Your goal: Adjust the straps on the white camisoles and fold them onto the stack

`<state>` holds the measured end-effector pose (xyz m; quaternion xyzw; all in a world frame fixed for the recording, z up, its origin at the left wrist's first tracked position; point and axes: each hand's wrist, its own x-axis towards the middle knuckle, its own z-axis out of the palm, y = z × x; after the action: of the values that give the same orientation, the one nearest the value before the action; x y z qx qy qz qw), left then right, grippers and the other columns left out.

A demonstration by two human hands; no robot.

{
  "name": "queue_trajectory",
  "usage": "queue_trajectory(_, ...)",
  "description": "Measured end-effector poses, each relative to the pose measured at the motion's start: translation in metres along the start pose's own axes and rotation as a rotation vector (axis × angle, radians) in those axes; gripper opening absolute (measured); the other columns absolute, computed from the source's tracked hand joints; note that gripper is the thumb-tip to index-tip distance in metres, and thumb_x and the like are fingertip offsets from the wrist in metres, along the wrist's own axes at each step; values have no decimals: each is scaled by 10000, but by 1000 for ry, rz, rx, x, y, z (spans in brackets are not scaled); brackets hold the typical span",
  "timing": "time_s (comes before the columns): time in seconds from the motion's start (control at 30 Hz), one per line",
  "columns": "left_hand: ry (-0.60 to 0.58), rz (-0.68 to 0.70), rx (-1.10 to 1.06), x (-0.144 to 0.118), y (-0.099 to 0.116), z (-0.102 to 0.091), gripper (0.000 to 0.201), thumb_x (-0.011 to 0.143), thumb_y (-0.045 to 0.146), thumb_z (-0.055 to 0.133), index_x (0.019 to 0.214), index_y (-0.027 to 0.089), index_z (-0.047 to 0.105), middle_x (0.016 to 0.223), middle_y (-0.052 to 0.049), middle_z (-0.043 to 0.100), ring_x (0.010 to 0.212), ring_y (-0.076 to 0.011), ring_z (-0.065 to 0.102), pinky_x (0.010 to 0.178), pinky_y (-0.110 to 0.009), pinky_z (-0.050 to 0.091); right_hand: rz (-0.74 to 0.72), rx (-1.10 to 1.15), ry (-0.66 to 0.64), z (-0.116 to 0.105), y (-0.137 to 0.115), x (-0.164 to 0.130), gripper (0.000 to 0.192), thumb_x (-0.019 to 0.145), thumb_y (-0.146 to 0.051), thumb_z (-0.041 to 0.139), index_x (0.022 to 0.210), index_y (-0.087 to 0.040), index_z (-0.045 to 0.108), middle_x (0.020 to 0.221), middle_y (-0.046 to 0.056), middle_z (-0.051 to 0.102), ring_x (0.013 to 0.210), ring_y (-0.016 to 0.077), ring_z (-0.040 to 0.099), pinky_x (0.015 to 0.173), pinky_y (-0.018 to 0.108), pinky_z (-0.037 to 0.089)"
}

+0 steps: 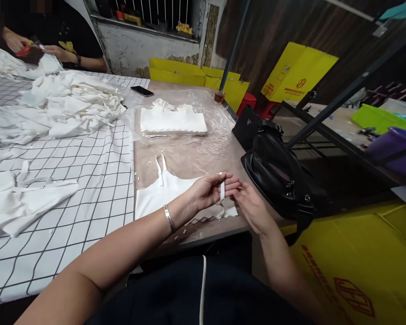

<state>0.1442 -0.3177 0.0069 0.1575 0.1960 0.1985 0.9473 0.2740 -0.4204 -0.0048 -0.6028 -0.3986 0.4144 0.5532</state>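
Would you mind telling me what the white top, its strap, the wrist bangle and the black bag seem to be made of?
White top: soft matte knit fabric, probably; it lies limp.
Strap, pinched by left hand and right hand: thin flat fabric band, perhaps elastic.
Bangle: silvery metal, by its glint.
Black bag: leather or imitation, with a creased sheen.

We see a black bag (280,174) by the table edge, a phone (142,90) farther back, folded white cloth (172,121) on plastic, and yellow boxes (176,72) behind.
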Motion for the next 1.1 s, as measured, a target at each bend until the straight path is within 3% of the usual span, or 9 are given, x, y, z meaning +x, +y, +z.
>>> queue_trajectory(0.13, 39, -18, 46, 7, 7, 5, 188, 938, 140, 456, 908, 78, 631, 895, -120, 702, 804, -166, 698, 889, -318, 528, 134, 93, -265, 22, 2, 5, 438, 732, -561, 702, 988, -216, 616, 924, 54, 679, 875, 201, 635, 812, 341, 501)
queue_trajectory(0.23, 110, 33, 80, 18, 22, 3, 190, 940, 118, 426, 939, 79, 612, 853, -115, 697, 793, -171, 702, 837, -306, 553, 234, -8, -359, 13, 4, -2, 397, 747, -551, 698, 861, -173, 659, 751, 40, 678, 670, 156, 594, 682, 302, 478)
queue_trajectory(0.33, 162, 76, 96, 28, 36, -2, 199, 936, 88, 402, 943, 68, 600, 811, -115, 686, 769, -173, 704, 806, -293, 562, 270, -45, -413, -2, 8, -9, 354, 749, -505, 716, 854, -172, 664, 727, 33, 678, 683, 150, 601, 700, 294, 465)
queue_trajectory(0.4, 159, 73, 91, 32, 39, -5, 192, 933, 89, 410, 950, 60, 599, 816, -122, 685, 764, -173, 705, 817, -297, 561, 276, -24, -392, -6, 12, -9, 368, 754, -477, 718, 976, -193, 643, 818, 44, 693, 759, 165, 626, 738, 303, 469)
queue_trajectory(0.57, 104, 29, 59, 36, 28, -1, 195, 943, 106, 402, 992, 74, 588, 847, -120, 689, 768, -171, 705, 822, -315, 567, 41, 37, -23, 13, 16, 16, 548, 688, -476, 754, 1144, -263, 540, 1128, 56, 641, 999, 185, 599, 836, 309, 466)
queue_trajectory(0.67, 98, 23, 55, 35, 25, 5, 191, 953, 119, 393, 967, 83, 580, 850, -116, 687, 765, -168, 704, 804, -310, 572, 12, 80, -161, 28, 13, 30, 510, 678, -473, 768, 1095, -238, 591, 1053, 48, 666, 1010, 193, 597, 899, 326, 446)
queue_trajectory(0.83, 121, 105, 43, 35, 39, 8, 195, 949, 99, 394, 905, 77, 583, 813, -116, 679, 774, -172, 707, 797, -282, 572, 190, 8, -304, 27, 13, 26, 398, 650, -523, 781, 781, -164, 670, 742, 13, 634, 696, 135, 550, 683, 276, 435)
queue_trajectory(0.97, 156, 135, 24, 37, 48, 5, 188, 938, 84, 399, 929, 77, 587, 819, -121, 681, 793, -182, 712, 774, -282, 582, 270, 27, -383, 14, 12, 18, 350, 674, -459, 796, 828, -173, 666, 776, 14, 651, 621, 95, 486, 585, 238, 374)
queue_trajectory(1.1, 143, 117, 13, 38, 47, 7, 196, 941, 78, 386, 924, 77, 581, 809, -118, 683, 772, -188, 718, 736, -284, 593, 341, 114, -334, 10, 8, 20, 397, 702, -440, 789, 991, -215, 635, 902, 50, 696, 700, 131, 552, 592, 242, 392)
